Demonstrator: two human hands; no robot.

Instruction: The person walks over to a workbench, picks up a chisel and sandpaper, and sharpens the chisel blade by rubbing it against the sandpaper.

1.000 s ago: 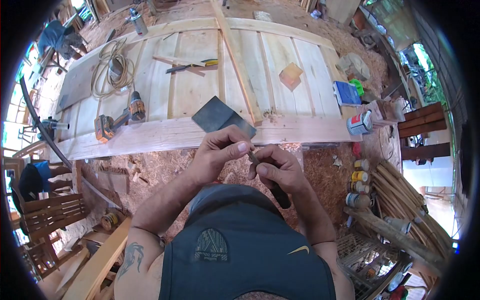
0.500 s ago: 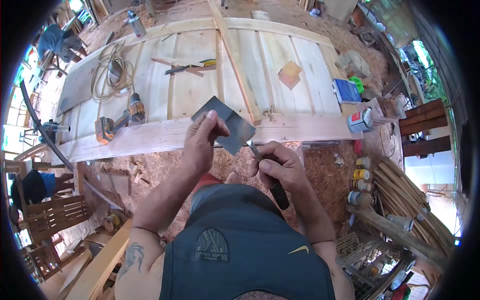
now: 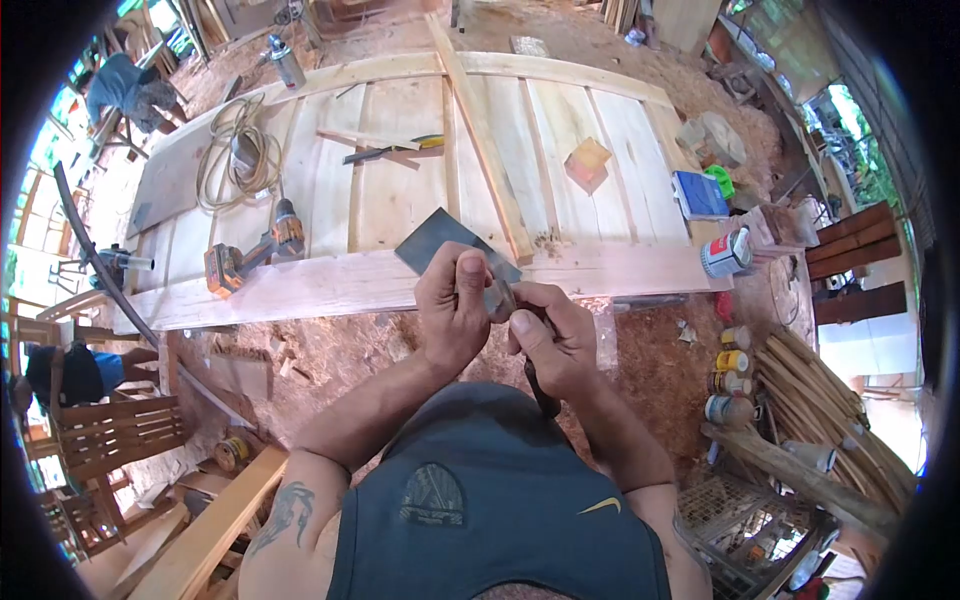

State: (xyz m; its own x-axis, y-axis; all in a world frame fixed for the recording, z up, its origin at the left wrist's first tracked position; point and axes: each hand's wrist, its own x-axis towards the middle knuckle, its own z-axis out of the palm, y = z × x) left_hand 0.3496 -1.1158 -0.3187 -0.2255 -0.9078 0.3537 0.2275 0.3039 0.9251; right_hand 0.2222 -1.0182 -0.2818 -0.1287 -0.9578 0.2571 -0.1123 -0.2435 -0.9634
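Observation:
My right hand (image 3: 553, 345) is wrapped round a chisel-like tool (image 3: 504, 297) with a metal blade and a dark handle, whose lower end hangs below the fingers. My left hand (image 3: 455, 300) is closed at the blade end, thumb up; a small greyish piece shows between the hands, too unclear to name. Just beyond my hands a dark square sheet (image 3: 440, 240) lies on the near edge of the wooden panel (image 3: 330, 285), partly hidden by my left hand.
On the panel are an orange drill (image 3: 255, 250), a coiled cord (image 3: 240, 160), a long batten (image 3: 485, 150), a knife-like tool (image 3: 395, 149), a blue box (image 3: 699, 194) and a can (image 3: 725, 254). Two people (image 3: 130, 90) are at the left. Jars (image 3: 733, 360) and sticks stand right.
My left hand left the chisel blade, reached over the dark sheet, and has come back to the blade. The view has shifted slightly.

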